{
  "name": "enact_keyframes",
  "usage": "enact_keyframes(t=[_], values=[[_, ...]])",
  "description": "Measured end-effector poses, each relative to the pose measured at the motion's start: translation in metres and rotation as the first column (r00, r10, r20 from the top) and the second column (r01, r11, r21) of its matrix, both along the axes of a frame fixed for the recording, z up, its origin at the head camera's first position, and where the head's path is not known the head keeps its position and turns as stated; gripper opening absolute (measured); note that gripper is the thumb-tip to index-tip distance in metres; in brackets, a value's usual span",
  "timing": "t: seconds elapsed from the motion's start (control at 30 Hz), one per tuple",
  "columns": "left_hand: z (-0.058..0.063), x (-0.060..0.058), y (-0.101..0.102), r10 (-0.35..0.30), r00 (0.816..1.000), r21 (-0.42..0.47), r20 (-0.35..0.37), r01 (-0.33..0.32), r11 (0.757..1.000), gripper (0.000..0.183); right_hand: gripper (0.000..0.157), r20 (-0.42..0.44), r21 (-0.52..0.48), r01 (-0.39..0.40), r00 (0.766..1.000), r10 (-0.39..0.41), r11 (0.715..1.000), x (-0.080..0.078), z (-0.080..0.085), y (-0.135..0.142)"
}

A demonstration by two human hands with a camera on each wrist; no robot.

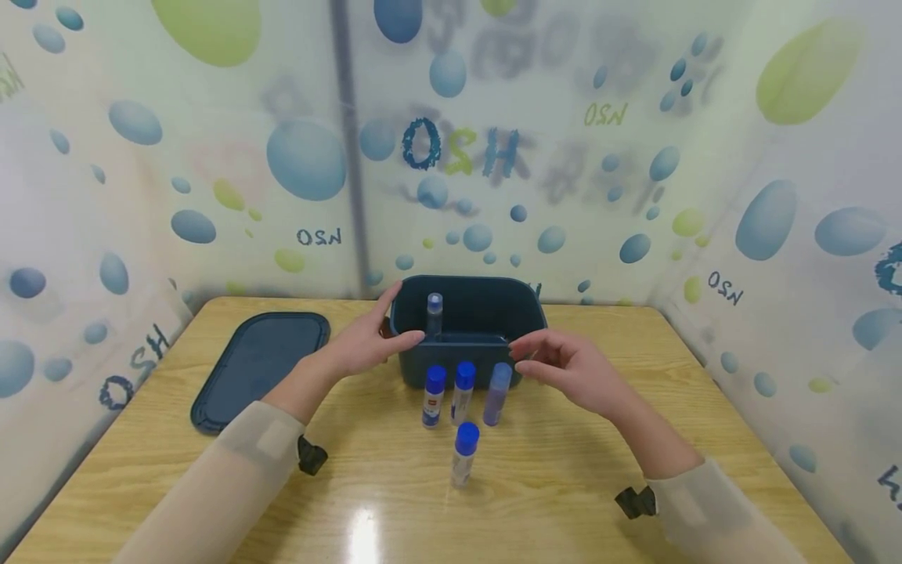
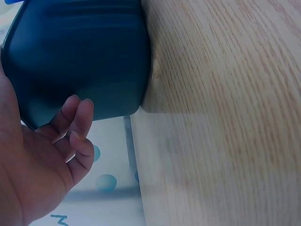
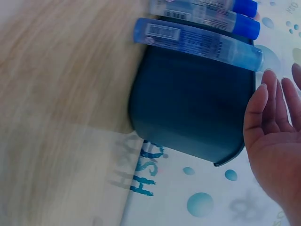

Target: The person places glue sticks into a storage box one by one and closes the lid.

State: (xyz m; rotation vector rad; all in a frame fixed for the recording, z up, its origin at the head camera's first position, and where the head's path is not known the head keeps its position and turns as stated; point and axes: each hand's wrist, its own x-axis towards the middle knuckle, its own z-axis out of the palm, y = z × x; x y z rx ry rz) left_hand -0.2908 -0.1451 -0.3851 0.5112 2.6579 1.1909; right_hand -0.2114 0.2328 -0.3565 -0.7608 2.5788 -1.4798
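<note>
While a wooden table (image 1: 578, 470) is stretching its yellowish grain beneath everything and catching a bright patch of glare near the person, white walls (image 1: 578, 172) are enclosing it at the back and both sides, carrying blue and green ovals and reversed H2O lettering (image 1: 458, 149). A grey vertical band (image 1: 350, 157) is running down the back wall, left of the middle. Just before that wall, a dark blue box (image 1: 416, 364) is standing open on the table, and a flat lid (image 1: 261, 372) of similar colour is lying to its left. An inner glue stick (image 1: 434, 313) is standing upright inside the box, toward its left end. Outside, a left glue stick (image 1: 433, 395), a middle glue stick (image 1: 462, 392) and a pale-capped glue stick (image 1: 497, 394) are standing in a row before the box, with a front glue stick (image 1: 464, 454) standing nearer the person. The left hand (image 1: 359, 337) is resting against the box's left end, thumb and forefinger spreading wide along its rim. The right hand (image 1: 574, 368) is hovering by the front right corner, its fingers bending loosely, a narrow gap showing beside the thumb, and gripping nothing; whether its fingertips are touching the rim, one cannot tell.
</note>
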Motion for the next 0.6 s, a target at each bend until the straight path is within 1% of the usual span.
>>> enact_keyframes(t=[0.17, 0.4, 0.6], values=[[0.0, 0.0, -0.001, -0.001, 1.0, -0.005, -0.003, 0.001, 1.0, 0.112, 0.031, 0.03, 0.007, -0.023, 0.999, 0.023, 1.0, 0.002, -0.006, 0.0], [0.0, 0.0, -0.001, 0.0, 1.0, -0.001, 0.0, 0.0, 1.0, 0.113, 0.039, 0.071, -0.001, -0.055, 0.996, 0.055, 0.998, 0.0, -0.014, -0.003], [0.0, 0.0, -0.001, -0.003, 1.0, 0.01, 0.003, 0.003, 1.0, 0.112, 0.04, 0.101, 0.02, -0.054, 0.994, 0.051, 0.998, -0.001, -0.018, -0.007]])
